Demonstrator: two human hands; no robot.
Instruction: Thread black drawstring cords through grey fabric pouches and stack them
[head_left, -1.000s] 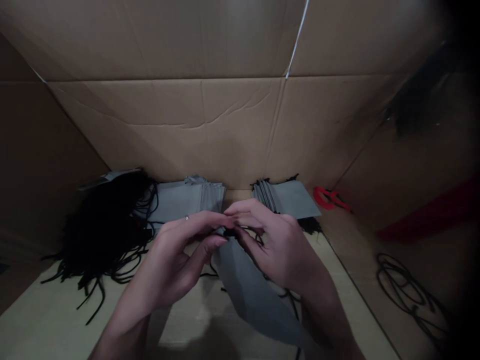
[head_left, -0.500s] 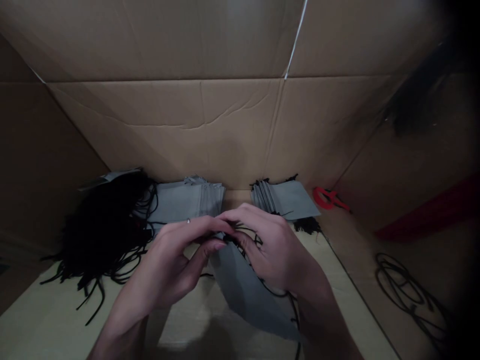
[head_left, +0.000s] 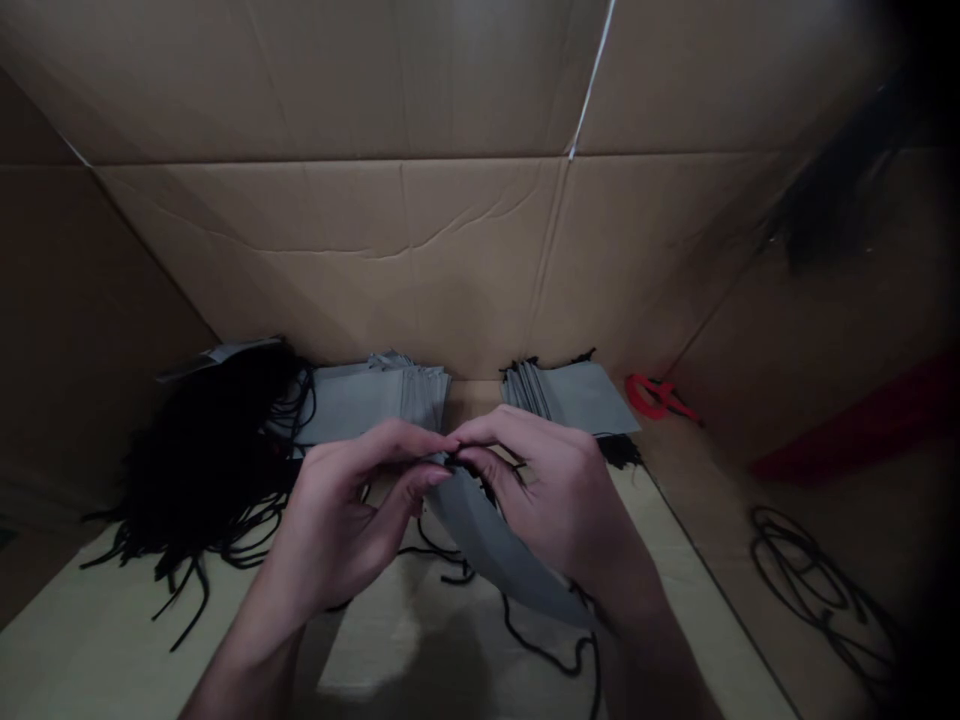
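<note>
A grey drawstring pouch [head_left: 499, 545] hangs slantwise between my hands, its flat body drooping toward my right wrist. With thumb and index finger, my left hand [head_left: 349, 500] pinches its upper corner. My right hand [head_left: 551, 485] is closed at the same edge, fingertips meeting those of the left around a small dark bit of black cord. How far the cord runs inside the pouch edge is hidden by my fingers. Below the pouch a length of black cord [head_left: 540, 655] dangles in a loose curve, and another cord end [head_left: 456, 578] shows between my wrists.
At left lies a big heap of black cords [head_left: 202, 460]. Behind my hands are a stack of grey pouches [head_left: 352, 395] and, further right, a fanned stack with cords [head_left: 589, 393]. Red-handled scissors [head_left: 652, 397] and coiled cord [head_left: 806, 570] lie right. Cardboard walls [head_left: 337, 200] enclose the surface.
Both hands have shifted slightly, and the pouch has swung up a little and narrowed in view. More loose cord now hangs below it. The stacks and heap have not moved.
</note>
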